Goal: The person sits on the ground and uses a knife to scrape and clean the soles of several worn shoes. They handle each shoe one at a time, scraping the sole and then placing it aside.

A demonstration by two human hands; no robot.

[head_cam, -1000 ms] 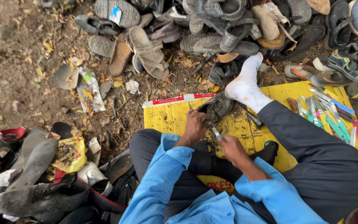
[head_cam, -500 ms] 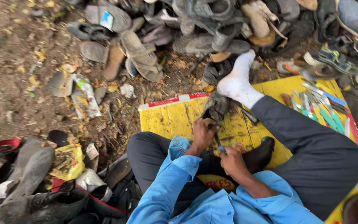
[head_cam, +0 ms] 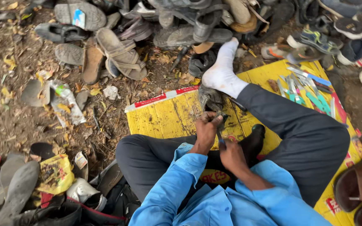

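Note:
I sit on a yellow mat point(head_cam: 160, 119) with my legs folded, in dark trousers and a blue shirt. My left hand point(head_cam: 206, 127) grips the near end of a worn dark grey shoe point(head_cam: 211, 100), which lies on the mat just under my white-socked foot point(head_cam: 222, 71). My right hand point(head_cam: 231, 154) is closed around a small thin tool point(head_cam: 220, 133) whose tip meets the shoe by my left fingers. A black shoe point(head_cam: 254, 138) rests on my lap beside my right hand.
A heap of sandals and shoes point(head_cam: 181, 25) lies along the top. Several blades and small tools point(head_cam: 308, 94) are laid out on the mat at right. More shoes and a yellow packet point(head_cam: 55, 173) are piled at lower left. Brown sandals point(head_cam: 359, 184) sit at lower right.
The view has shifted a little. My two hands have drawn closer together on the grey shoe, and my right hand has pulled back toward my lap.

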